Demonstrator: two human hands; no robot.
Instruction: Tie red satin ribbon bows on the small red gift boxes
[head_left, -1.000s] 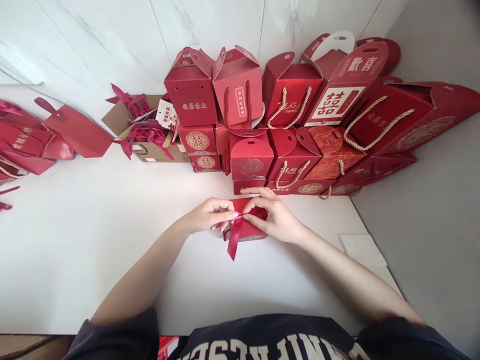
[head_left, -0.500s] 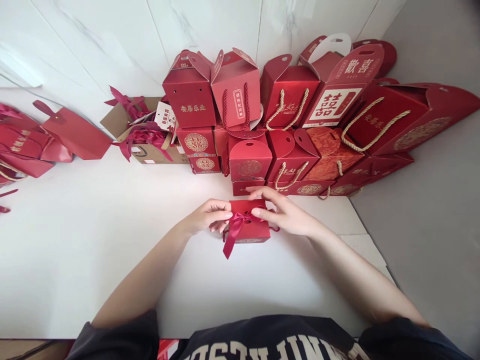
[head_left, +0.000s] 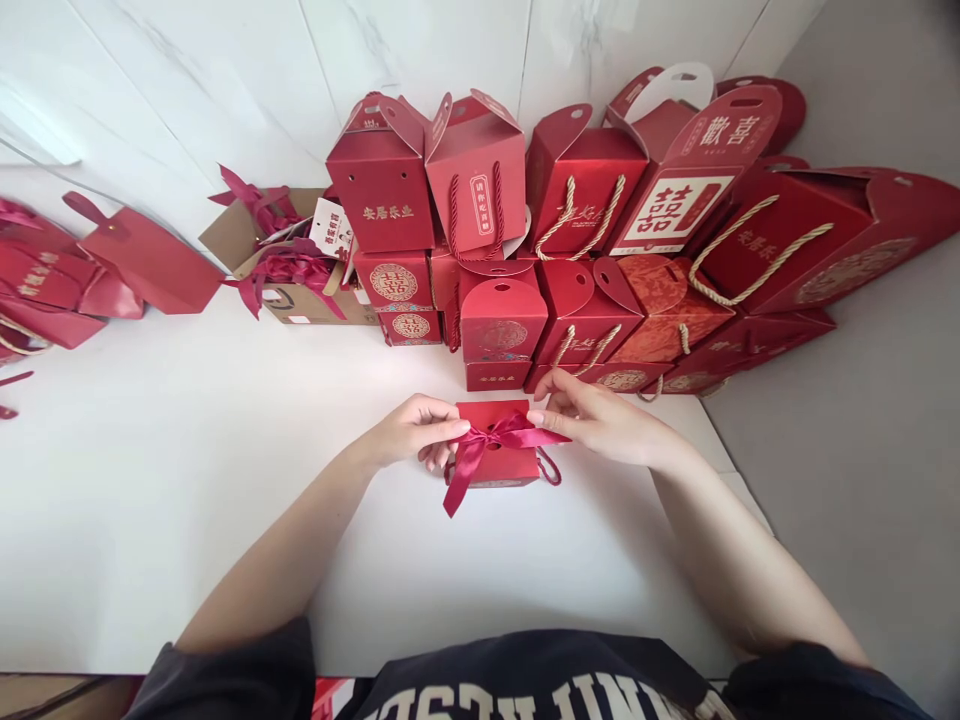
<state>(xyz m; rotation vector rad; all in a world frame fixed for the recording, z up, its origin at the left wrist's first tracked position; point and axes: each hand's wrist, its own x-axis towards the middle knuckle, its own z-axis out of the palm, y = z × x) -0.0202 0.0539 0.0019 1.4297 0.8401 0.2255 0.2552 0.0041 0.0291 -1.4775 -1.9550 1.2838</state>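
Note:
A small red gift box [head_left: 511, 466] stands on the white table in front of me, with a dark red cord handle [head_left: 551, 465] at its right side. Across its top lies a shiny crimson ribbon [head_left: 466, 470] tied in a bow, one tail hanging down the front left and another pointing right. My left hand [head_left: 420, 432] is closed at the box's left edge, thumb and fingers pinching the bow's left side. On the other side, my right hand [head_left: 592, 415] has its thumb and fingertips at the bow's right loop, the remaining fingers curled.
Stacked red gift boxes [head_left: 501, 320] with rope handles line the back of the white table [head_left: 187, 480]. An open cardboard box [head_left: 319, 303] holding crimson ribbons and tags stands left of them. More red boxes [head_left: 154, 262] lie at the far left. A grey wall [head_left: 862, 450] bounds the right.
My right hand has moved slightly right, away from the bow's centre. More of the bow's right loop and tail now shows. My left hand stays at the bow's left side.

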